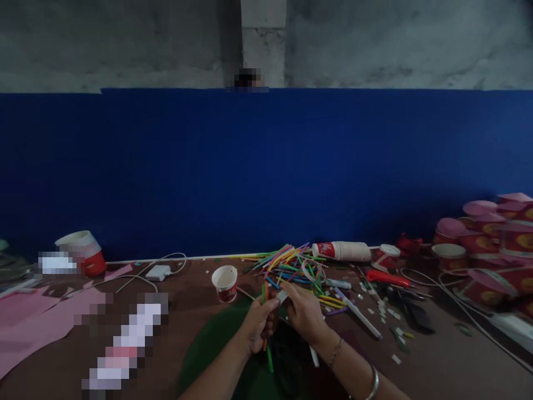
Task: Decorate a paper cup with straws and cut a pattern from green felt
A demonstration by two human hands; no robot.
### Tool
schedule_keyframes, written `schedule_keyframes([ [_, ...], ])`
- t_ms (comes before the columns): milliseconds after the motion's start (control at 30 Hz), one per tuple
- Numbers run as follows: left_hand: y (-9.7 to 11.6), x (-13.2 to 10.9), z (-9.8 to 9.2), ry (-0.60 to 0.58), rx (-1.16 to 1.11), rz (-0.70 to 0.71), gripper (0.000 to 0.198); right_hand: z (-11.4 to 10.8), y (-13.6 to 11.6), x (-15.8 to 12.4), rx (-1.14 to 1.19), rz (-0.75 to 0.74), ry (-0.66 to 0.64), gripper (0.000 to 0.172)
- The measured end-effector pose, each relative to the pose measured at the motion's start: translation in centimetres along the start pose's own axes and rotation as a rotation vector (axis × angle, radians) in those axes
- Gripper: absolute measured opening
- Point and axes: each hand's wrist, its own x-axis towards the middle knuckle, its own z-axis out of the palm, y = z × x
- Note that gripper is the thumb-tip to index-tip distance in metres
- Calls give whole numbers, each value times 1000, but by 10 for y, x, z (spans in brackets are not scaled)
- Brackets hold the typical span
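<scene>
My left hand [260, 325] is closed around a few coloured straws [270, 358], green and orange, which stick out above and below the fist. Close beside it, my right hand [306, 314] has its fingers pinched on a small whitish strip [283, 296] at the left thumb. What the strip is made of cannot be made out. Just behind the hands lies a loose heap of coloured straws [287, 261]. A red and white paper cup [225, 283] stands upright to the left of the hands. Under the hands is a dark green round surface [220, 344].
A row of nested paper cups [350, 251] lies at the back. Red-handled scissors [389, 278], a white stick [358, 314] and paper scraps are on the right. Finished-looking red and pink cups [478, 239] pile up far right. Pink sheets [45, 316] and a white adapter [158, 273] lie left.
</scene>
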Motion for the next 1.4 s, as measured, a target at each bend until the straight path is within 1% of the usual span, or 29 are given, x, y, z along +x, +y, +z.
schedule_keyframes([
  [100, 0, 0, 0, -18, -33, 27, 38, -1, -1, 0, 40, -24, -7, 47],
  [167, 1, -1, 0, -26, -49, 5, 38, 2, 0, 0, 141, 35, 44, 49],
  [200, 2, -2, 0, -38, -52, -5, 37, 4, 1, 0, 204, 80, 66, 47],
  [267, 4, -4, 0, -73, -49, -8, 35, 10, 2, 1, 317, 147, 65, 36],
  [333, 5, -6, 0, -94, -46, 3, 34, 15, 3, 1, 369, 152, 19, 24],
  [400, 6, -6, 1, -94, -41, 8, 35, 17, 2, 0, 342, 144, -1, 20],
  [467, 4, -5, 1, -72, -17, 4, 37, 15, 1, 0, 248, 149, 1, 22],
  [633, -2, 1, 0, 22, 63, -30, 39, 4, -2, -1, -52, 74, -38, 42],
  [700, -2, 1, -1, 21, 56, -19, 38, 1, -2, -1, -50, 34, -30, 47],
  [767, -1, 0, -1, -7, 34, -10, 35, 2, -2, -1, 32, 22, 10, 49],
  [800, 0, -1, -1, -28, 20, -9, 34, 4, -2, -1, 86, 31, 37, 47],
  [867, 2, -3, -2, -61, -5, -10, 32, 8, -2, 0, 184, 61, 64, 37],
  [933, 3, -4, -2, -72, -16, -7, 31, 12, -2, 1, 233, 85, 43, 26],
  [1000, 3, -3, -3, -68, -5, -8, 32, 13, -2, 1, 206, 90, 12, 23],
  [1067, 2, -2, -2, -50, 19, -18, 34, 10, -2, 0, 108, 93, 7, 26],
  [1200, 0, 0, -1, 19, 43, -34, 39, 2, -3, 0, -80, 34, -5, 44],
  [1300, 0, 0, 1, 32, 42, -13, 38, 0, -3, 0, -102, 29, 12, 49],
  [1400, 1, 0, 0, 19, 45, 9, 34, 4, -2, 1, -51, 59, 25, 45],
])
